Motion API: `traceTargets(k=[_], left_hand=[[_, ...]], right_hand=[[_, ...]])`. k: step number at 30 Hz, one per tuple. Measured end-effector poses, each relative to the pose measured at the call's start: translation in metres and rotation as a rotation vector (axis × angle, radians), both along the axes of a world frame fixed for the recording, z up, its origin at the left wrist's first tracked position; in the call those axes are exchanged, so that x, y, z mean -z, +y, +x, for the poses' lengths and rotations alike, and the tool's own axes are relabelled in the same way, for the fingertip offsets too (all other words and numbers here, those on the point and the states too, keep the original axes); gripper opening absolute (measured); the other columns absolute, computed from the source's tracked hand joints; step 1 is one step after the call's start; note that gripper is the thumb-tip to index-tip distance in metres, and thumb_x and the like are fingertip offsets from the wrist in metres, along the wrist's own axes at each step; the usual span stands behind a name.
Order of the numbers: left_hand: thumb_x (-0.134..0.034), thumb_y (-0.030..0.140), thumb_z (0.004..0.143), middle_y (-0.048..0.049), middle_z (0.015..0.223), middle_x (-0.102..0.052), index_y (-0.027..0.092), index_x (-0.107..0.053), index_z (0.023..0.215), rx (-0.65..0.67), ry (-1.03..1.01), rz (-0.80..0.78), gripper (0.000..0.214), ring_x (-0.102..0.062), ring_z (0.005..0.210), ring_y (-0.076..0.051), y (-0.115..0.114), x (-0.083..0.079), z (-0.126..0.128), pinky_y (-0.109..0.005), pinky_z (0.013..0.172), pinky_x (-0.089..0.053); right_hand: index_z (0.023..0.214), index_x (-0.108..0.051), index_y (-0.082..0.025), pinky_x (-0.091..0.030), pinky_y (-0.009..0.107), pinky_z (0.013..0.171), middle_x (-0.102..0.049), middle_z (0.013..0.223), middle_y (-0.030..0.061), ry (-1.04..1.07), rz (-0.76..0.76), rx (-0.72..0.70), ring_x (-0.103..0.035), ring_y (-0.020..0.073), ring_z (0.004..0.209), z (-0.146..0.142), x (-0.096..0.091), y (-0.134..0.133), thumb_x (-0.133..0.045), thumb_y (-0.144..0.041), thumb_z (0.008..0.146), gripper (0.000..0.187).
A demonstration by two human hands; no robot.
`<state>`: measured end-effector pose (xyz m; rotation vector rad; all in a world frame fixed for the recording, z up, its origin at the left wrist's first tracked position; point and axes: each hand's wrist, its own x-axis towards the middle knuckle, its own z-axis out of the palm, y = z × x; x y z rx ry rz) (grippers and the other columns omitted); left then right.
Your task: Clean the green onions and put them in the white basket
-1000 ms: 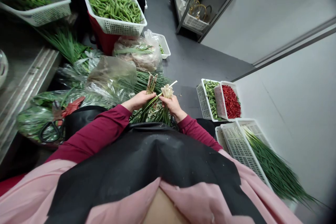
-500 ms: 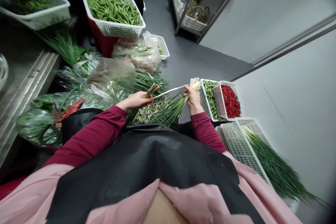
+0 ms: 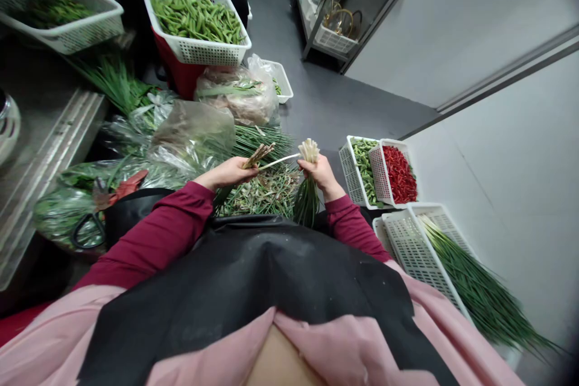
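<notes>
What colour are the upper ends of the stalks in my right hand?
The upper ends are creamy white, seen best in the head view.

The right bunch of onions (image 3: pixel 308 151) has creamy white ends and dark green leaves; the left bunch (image 3: pixel 259 155) has brown, pale-streaked ends; the stalk (image 3: pixel 283 160) between is white; the sleeves (image 3: pixel 151 235) are plain maroon; the apron (image 3: pixel 280 271) is black; the pods (image 3: pixel 196 15) are bright green, the chillies (image 3: pixel 400 174) red; the baskets (image 3: pixel 208 55) are white, patterned with rows of holes; the floor (image 3: pixel 325 96) is grey.
</notes>
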<state>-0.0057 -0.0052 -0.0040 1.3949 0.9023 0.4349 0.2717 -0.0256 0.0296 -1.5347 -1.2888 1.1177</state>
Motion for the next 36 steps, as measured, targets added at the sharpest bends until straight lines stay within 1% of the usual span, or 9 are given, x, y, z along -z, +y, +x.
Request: traceTargets(k=[6, 11, 13, 16, 18, 22, 27, 32, 36], left_hand=[[-0.068, 0.042, 0.074, 0.0051, 0.051, -0.045, 0.018, -0.055, 0.076, -0.002, -0.043, -0.02, 0.027, -0.036, 0.039, -0.007, 0.001, 0.003, -0.005, -0.021, 0.039, -0.025], [-0.07, 0.04, 0.071, 0.0044, 0.05, -0.047, 0.017, -0.055, 0.071, -0.052, -0.01, -0.02, 0.027, -0.037, 0.039, -0.007, 0.002, -0.001, -0.016, -0.02, 0.039, -0.027], [-0.069, 0.04, 0.072, 0.0041, 0.05, -0.047, 0.017, -0.055, 0.069, -0.07, -0.024, -0.023, 0.028, -0.037, 0.038, -0.007, 0.002, -0.004, -0.017, -0.02, 0.039, -0.028], [-0.069, 0.04, 0.074, 0.0038, 0.049, -0.046, 0.017, -0.053, 0.066, -0.1, -0.027, -0.04, 0.029, -0.036, 0.037, -0.006, 0.003, -0.007, -0.014, -0.02, 0.037, -0.027], [-0.069, 0.038, 0.074, 0.0034, 0.05, -0.047, 0.016, -0.054, 0.066, -0.121, -0.014, -0.052, 0.028, -0.036, 0.036, -0.006, 0.004, -0.006, -0.01, -0.019, 0.037, -0.027], [-0.07, 0.038, 0.075, 0.0026, 0.051, -0.049, 0.016, -0.056, 0.068, -0.167, -0.015, -0.06, 0.027, -0.039, 0.038, -0.007, 0.006, 0.004, 0.001, -0.019, 0.037, -0.029], [-0.071, 0.041, 0.075, 0.0018, 0.052, -0.051, 0.016, -0.056, 0.068, -0.155, -0.068, -0.112, 0.03, -0.041, 0.038, -0.007, -0.003, 0.01, 0.019, -0.02, 0.038, -0.03], [-0.072, 0.044, 0.073, 0.0026, 0.051, -0.051, 0.015, -0.056, 0.068, -0.023, -0.117, -0.165, 0.034, -0.041, 0.039, -0.007, -0.018, 0.012, 0.039, -0.02, 0.039, -0.031], [-0.073, 0.042, 0.074, 0.0005, 0.054, -0.055, 0.012, -0.061, 0.069, 0.035, -0.16, -0.263, 0.033, -0.045, 0.043, -0.008, -0.021, 0.014, 0.043, -0.02, 0.042, -0.036]], right_hand=[[0.062, -0.056, -0.016, -0.036, 0.019, 0.039, -0.054, 0.049, -0.0041, 0.042, 0.064, 0.132, -0.046, 0.0063, 0.039, -0.001, 0.01, 0.01, -0.07, -0.032, 0.069, 0.022], [0.065, -0.054, -0.016, -0.035, 0.016, 0.035, -0.051, 0.045, -0.0067, 0.166, 0.009, 0.476, -0.043, 0.0046, 0.036, 0.03, 0.008, 0.025, -0.071, -0.026, 0.064, 0.02], [0.069, -0.057, -0.014, -0.034, 0.016, 0.033, -0.056, 0.047, -0.0048, 0.153, -0.103, 0.37, -0.043, 0.0049, 0.035, 0.034, 0.01, 0.024, -0.073, -0.026, 0.061, 0.021], [0.076, -0.063, -0.012, -0.034, 0.017, 0.031, -0.066, 0.057, 0.0018, 0.125, -0.313, -0.003, -0.047, 0.0067, 0.035, 0.02, 0.018, 0.016, -0.078, -0.024, 0.056, 0.028], [0.078, -0.064, -0.011, -0.034, 0.018, 0.031, -0.066, 0.057, 0.0026, 0.135, -0.381, -0.106, -0.048, 0.0074, 0.035, 0.006, 0.024, 0.011, -0.079, -0.023, 0.055, 0.03], [0.087, -0.063, -0.011, -0.033, 0.017, 0.032, -0.063, 0.052, -0.0006, 0.208, -0.379, -0.032, -0.046, 0.007, 0.034, -0.007, 0.029, 0.008, -0.075, -0.02, 0.059, 0.031], [0.103, -0.064, -0.012, -0.038, 0.018, 0.035, -0.066, 0.063, -0.0006, 0.421, -0.343, -0.022, -0.049, 0.0062, 0.038, -0.011, 0.017, 0.005, -0.075, -0.021, 0.062, 0.043], [0.094, -0.064, -0.016, -0.042, 0.018, 0.04, -0.063, 0.065, -0.0043, 0.632, -0.325, 0.024, -0.051, 0.0063, 0.044, -0.033, 0.008, 0.0, -0.079, -0.023, 0.061, 0.037], [0.082, -0.064, -0.014, -0.047, 0.019, 0.045, -0.063, 0.063, -0.0009, 0.621, -0.31, 0.038, -0.055, 0.0088, 0.052, -0.04, 0.005, 0.001, -0.079, -0.029, 0.064, 0.028]])
